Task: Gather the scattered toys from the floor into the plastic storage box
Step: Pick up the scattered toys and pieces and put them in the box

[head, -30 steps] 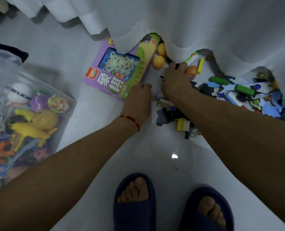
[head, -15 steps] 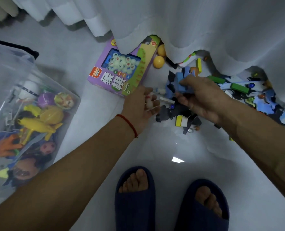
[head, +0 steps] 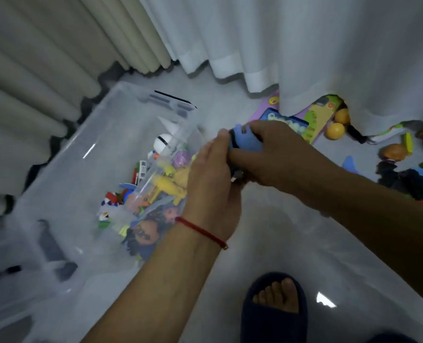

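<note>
- While both hands met at the near right rim of the clear plastic storage box [head: 111, 115], the right hand [head: 275, 154] had its fingers and thumb curled round a bundle of blue foam toy pieces [head: 245, 142], with darker pieces hanging below.
- The left hand [head: 213, 174], a red string bracelet [head: 200, 232] on its wrist, pressed against the same bundle, fingers curled onto its left side.
- The box stood on the pale floor [head: 279, 243] to the left, already holding a heap of toys: yellow figures [head: 168, 186], a white ball [head: 162, 142], a doll's head [head: 143, 233].
- Well apart to the right, more toys lay scattered under the white curtain [head: 329, 45]: a purple game box [head: 312, 120], two orange balls [head: 335, 131], dark foam pieces [head: 403, 181].
- A foot in a dark slipper [head: 275, 308] stood at the bottom edge.
</note>
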